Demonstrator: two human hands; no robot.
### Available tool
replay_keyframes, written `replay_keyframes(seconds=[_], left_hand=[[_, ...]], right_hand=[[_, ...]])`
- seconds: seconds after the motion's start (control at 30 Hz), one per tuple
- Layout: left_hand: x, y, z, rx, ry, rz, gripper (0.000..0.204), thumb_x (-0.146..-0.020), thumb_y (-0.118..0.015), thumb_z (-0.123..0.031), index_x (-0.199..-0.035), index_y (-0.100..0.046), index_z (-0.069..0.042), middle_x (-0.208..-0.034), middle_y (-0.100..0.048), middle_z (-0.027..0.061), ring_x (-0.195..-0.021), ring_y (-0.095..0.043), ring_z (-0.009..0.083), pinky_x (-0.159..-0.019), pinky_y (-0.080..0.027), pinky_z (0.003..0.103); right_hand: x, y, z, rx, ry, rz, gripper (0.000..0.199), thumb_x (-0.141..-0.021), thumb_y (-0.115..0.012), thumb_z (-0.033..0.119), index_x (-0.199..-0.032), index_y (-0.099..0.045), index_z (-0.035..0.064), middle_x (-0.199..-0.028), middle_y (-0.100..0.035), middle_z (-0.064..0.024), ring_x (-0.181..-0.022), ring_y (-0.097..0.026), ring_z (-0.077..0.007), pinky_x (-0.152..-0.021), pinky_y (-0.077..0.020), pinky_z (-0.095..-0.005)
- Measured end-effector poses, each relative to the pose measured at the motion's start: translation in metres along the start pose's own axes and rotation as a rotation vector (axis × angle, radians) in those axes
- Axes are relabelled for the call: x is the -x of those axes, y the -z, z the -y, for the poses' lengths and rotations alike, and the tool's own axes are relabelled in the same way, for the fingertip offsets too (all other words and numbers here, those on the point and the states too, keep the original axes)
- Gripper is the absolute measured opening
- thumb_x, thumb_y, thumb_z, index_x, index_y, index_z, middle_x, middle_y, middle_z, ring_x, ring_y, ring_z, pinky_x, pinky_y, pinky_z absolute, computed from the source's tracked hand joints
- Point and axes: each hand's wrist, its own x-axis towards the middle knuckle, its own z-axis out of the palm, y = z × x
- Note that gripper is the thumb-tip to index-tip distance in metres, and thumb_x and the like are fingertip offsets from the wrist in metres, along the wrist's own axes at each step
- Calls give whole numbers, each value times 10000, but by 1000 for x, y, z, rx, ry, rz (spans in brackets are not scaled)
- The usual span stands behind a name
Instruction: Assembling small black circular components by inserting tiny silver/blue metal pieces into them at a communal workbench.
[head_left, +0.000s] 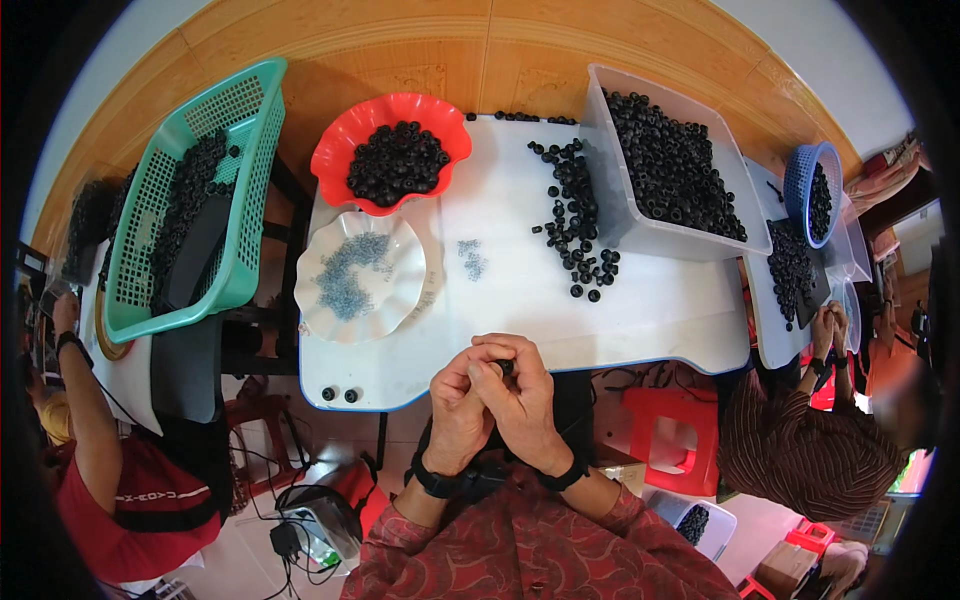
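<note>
At the table's front edge my left hand (459, 418) and my right hand (520, 405) are pressed together, fingers curled and thumbs meeting. A small black round part (506, 367) peeks out between the fingertips; most of it is hidden, and both hands seem to grip it. Beyond them on the white table (480, 330) lies a small cluster of tiny clear pieces (471, 260). More such pieces fill part of a white scalloped plate (408, 275). Two black round parts (339, 394) sit at the table's near left corner.
A red scalloped bowl (330, 160) of black parts stands behind the plate. Far right is a clear plastic bin (670, 240) heaped with them, loose ones (575, 205) spilled beside it. A green basket (255, 200) stands left. People sit at tables on both sides; a red stool (650, 440) is at right.
</note>
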Motion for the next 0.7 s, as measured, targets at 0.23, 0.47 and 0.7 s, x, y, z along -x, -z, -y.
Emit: replay_keyframes(seconds=[0.23,0.47,0.7], left_hand=[[1,-5,-5,55,-13,4,216,-950,-630,-159,-1081,-629,13,-896,-595,-4,-806,-584,86,-758,-493,215],[1,-2,-1,29,-6,3,216,-974,-598,-130,-1118,-622,30,-1004,-643,44,-868,-597,98,-803,-486,237],[-3,0,-4,-20,-61,1,226,-971,-601,-116,-1141,-632,29,-923,-623,14,-773,-545,68,-758,-471,219]], right_hand=[[-1,3,8,77,-55,61,256,-949,-609,141,-1149,-546,-6,-1115,-642,-96,-898,-565,-94,-799,-479,-244],[-1,1,-3,20,-10,8,235,-955,-590,128,-1142,-552,-10,-1130,-645,-112,-942,-584,-118,-827,-482,-261],[-3,-1,4,66,38,-13,330,-951,-615,151,-1200,-498,-31,-1100,-642,-156,-942,-621,-159,-806,-509,-282]])
